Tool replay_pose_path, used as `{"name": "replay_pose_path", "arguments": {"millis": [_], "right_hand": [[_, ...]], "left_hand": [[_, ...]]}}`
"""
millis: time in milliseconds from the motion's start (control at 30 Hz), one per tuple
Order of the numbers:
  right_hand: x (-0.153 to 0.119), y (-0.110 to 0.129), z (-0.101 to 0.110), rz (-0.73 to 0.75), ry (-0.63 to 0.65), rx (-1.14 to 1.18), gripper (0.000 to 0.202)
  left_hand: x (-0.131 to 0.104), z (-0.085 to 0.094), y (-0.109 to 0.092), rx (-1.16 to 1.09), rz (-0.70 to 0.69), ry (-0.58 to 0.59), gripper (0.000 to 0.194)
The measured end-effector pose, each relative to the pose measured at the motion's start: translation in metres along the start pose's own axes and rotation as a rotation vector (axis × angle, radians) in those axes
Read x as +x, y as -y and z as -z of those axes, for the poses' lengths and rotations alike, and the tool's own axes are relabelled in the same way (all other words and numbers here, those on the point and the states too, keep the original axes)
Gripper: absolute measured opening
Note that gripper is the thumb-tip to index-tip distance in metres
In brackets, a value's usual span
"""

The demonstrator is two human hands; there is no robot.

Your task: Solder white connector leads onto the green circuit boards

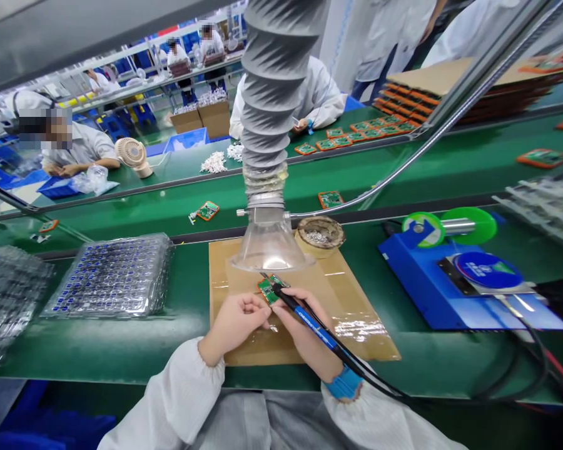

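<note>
A small green circuit board with an orange edge (pixel 265 291) lies on the brown cardboard sheet (pixel 370 334), just below the clear funnel (pixel 273 240). My left hand (pixel 238 320) has its fingers curled at the board's lower left; what its fingertips pinch, if anything, is too small to tell. Closed round a blue and black soldering iron (pixel 315 326), my right hand (pixel 304 325) is at the board's lower right. The iron's tip is over the board, and its black cable runs down to the right.
Stacked clear trays (pixel 115 275) stand left, a round tin (pixel 319 235) behind the sheet. A blue wire feeder (pixel 422 281) is at right. The grey hose (pixel 274 94) hangs centrally. Beyond the green conveyor (pixel 169 212), people sit near more boards (pixel 356 134).
</note>
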State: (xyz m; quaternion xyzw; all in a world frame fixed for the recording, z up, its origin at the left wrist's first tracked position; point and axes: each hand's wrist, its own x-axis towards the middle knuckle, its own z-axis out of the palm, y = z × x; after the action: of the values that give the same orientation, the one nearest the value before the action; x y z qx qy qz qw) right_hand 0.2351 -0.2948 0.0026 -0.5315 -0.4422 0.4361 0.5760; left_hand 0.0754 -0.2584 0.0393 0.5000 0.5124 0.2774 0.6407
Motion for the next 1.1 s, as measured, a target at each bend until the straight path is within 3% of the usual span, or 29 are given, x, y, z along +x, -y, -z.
{"name": "replay_pose_path", "arguments": {"millis": [200, 400, 633, 900, 1100], "right_hand": [[0.002, -0.007, 0.003, -0.002, 0.018, -0.021, 0.027], [0.010, -0.015, 0.028, 0.097, -0.085, -0.230, 0.028], [0.005, -0.020, 0.057, 0.257, -0.123, -0.371, 0.016], [0.005, -0.019, 0.048, 0.256, 0.011, -0.365, 0.010], [0.005, -0.019, 0.046, 0.247, 0.019, -0.375, 0.010]], "left_hand": [[0.004, -0.001, 0.003, 0.091, -0.045, -0.062, 0.024], [0.024, 0.004, 0.011, 0.554, -0.327, -0.318, 0.015], [0.033, 0.002, 0.013, 0.738, -0.220, -0.374, 0.022], [0.035, 0.003, 0.007, 0.740, -0.148, -0.334, 0.022], [0.036, 0.003, 0.005, 0.760, -0.135, -0.319, 0.021]]}}
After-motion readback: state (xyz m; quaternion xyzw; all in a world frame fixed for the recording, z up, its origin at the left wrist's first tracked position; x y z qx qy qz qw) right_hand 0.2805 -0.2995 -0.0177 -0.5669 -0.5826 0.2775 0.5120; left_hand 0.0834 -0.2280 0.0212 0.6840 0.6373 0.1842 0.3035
